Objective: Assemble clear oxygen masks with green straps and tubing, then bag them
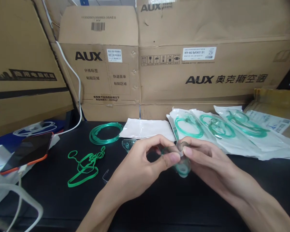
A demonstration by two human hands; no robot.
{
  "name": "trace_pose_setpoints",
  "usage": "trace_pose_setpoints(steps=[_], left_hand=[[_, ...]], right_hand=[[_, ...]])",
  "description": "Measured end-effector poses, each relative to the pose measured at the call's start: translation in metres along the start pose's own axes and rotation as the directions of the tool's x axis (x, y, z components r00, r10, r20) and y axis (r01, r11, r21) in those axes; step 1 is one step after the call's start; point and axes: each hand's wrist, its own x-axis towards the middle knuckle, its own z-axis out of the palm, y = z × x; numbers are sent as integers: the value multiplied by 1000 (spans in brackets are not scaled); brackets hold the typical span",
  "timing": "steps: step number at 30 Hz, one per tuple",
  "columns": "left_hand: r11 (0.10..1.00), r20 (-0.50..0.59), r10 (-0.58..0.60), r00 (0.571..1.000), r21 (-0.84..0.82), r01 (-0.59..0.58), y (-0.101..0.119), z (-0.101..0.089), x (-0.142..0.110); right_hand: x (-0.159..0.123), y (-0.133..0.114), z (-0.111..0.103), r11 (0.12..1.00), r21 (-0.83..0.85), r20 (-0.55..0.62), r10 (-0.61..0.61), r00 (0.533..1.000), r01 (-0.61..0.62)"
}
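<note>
Over the black table, both hands hold a clear, green-tinted plastic oxygen mask [183, 169]. My left hand [143, 164] pinches its upper part between thumb and fingers. Against the opposite side, my right hand [205, 158] presses with thumb and fingertips, close to the left thumb. Fingers hide much of the mask. Just behind the left hand lies a clear plastic piece [127, 145], partly covered. Left of that hand are a tangled green elastic strap [83, 181] and a small thin bent piece [105, 176] I cannot identify. Farther back rests a coil of green tubing [93, 137].
Several sealed packs [189, 125] with masks and green tubing lie at the back right. A flat white pouch [147, 129] sits beside them. Cardboard boxes [164, 87] wall off the back. An orange-edged phone [36, 148] and white cables [35, 201] occupy the left.
</note>
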Motion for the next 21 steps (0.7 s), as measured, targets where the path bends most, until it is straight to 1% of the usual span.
trace_pose_setpoints(steps=[1,3,4,5,7,9,10,11,12,13,14,15,17,19,21], left_hand=[[1000,11,-18,1000,10,18,0,0,0],[996,33,-67,997,55,65,-1,2,-1],[993,35,-92,995,75,89,-1,4,-2],[992,31,-107,994,76,105,-1,5,-2],[995,20,-103,995,16,102,-1,7,-4],[996,32,-80,996,-45,81,1,5,-5],[997,48,-71,996,-28,72,2,2,-6],[997,61,-65,996,35,63,3,-3,-7],[989,58,-59,997,138,50,5,-10,-9],[962,36,-49,998,269,37,7,-20,-12],[913,-1,-33,999,406,30,8,-31,-16],[846,-51,-18,999,532,42,9,-44,-20],[690,-161,-14,987,713,126,9,-73,-32],[522,-276,-64,959,810,268,6,-103,-48],[368,-384,-132,914,837,405,-1,-130,-64]], right_hand=[[0,1,-1,994,-97,-71,-48,996,41],[-1,2,-1,943,-310,-208,-189,960,119],[-1,2,-1,903,-406,-241,-256,936,142],[-2,3,0,858,-488,-242,-311,919,162],[-3,6,3,768,-613,-170,-360,917,188],[-4,10,7,688,-690,-69,-369,927,223],[-3,12,9,664,-708,-27,-364,931,239],[-3,15,10,648,-720,8,-350,937,248],[-2,17,10,637,-728,30,-338,941,252],[-2,18,10,626,-738,44,-330,943,253],[-1,19,9,615,-750,46,-321,946,246],[-1,18,6,603,-762,37,-324,945,236],[-1,16,0,582,-785,9,-333,943,212],[-2,13,-6,566,-801,-8,-333,943,193],[-4,9,-10,562,-807,-17,-331,944,183]])
